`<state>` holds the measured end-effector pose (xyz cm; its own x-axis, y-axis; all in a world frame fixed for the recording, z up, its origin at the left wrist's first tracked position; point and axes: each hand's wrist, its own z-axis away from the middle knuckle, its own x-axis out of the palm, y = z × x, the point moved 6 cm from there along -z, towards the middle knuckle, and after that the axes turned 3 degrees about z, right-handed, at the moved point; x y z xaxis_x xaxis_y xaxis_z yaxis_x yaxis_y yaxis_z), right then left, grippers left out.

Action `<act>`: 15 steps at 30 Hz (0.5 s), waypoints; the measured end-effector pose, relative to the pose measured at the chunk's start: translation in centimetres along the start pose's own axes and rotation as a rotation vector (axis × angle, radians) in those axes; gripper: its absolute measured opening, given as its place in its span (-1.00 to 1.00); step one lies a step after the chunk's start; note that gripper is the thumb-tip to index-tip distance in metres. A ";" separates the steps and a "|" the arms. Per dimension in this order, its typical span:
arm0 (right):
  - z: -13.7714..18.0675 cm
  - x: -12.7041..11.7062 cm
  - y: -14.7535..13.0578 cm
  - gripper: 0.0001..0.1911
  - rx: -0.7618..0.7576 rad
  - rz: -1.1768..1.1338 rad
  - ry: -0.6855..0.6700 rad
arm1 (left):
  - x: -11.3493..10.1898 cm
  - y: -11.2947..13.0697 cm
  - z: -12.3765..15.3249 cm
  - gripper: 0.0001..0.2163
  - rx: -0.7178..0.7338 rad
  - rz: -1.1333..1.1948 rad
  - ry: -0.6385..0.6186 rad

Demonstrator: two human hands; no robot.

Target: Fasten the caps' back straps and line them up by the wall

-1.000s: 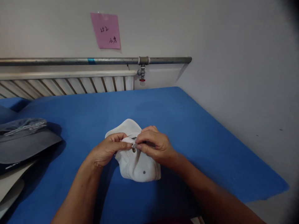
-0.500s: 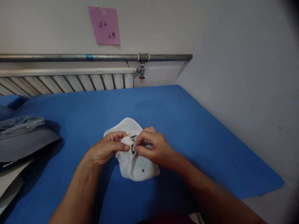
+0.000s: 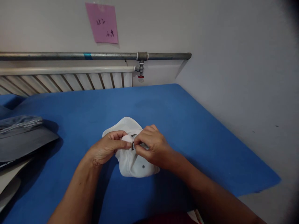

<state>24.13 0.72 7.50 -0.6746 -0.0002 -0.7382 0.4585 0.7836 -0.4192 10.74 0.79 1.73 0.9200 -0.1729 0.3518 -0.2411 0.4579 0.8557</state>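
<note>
A white cap lies on the blue table cover, its brim pointing away from me. My left hand pinches the cap's white back strap from the left. My right hand pinches the same strap from the right, thumb and forefinger closed at a small metal buckle between the two hands. Both hands rest on top of the cap, and part of the strap is hidden under my fingers.
A stack of dark grey caps sits at the left edge. A radiator and a metal pipe with a valve run along the far wall under a pink note. The blue cover ends at the right near the wall.
My fingers have drawn closer together at the buckle, and the strap end has shifted slightly. The view has tilted down a little.
</note>
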 end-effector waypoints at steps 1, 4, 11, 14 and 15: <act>0.1 0.1 -0.1 -0.86 -0.004 0.032 0.008 | 0.1 -0.1 0.0 -0.87 -0.007 0.002 -0.002; 0.2 0.3 -0.2 -0.87 -0.011 0.077 0.013 | 0.2 -0.2 0.0 -0.88 -0.025 -0.015 0.006; 0.2 0.2 0.6 -0.87 0.031 -0.098 -0.027 | 0.0 0.2 0.2 -0.86 -0.011 -0.039 0.045; 0.2 0.1 1.4 -0.88 0.104 -0.219 -0.040 | -0.1 0.2 0.2 -0.83 -0.008 -0.029 0.041; 0.2 0.1 1.5 -0.89 0.114 -0.234 -0.049 | -0.1 0.2 0.2 -0.82 -0.011 -0.029 0.037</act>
<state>24.93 1.77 6.69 -0.7424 -0.2050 -0.6378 0.3576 0.6838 -0.6361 10.57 0.74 1.96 0.9375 -0.1539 0.3122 -0.2108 0.4626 0.8611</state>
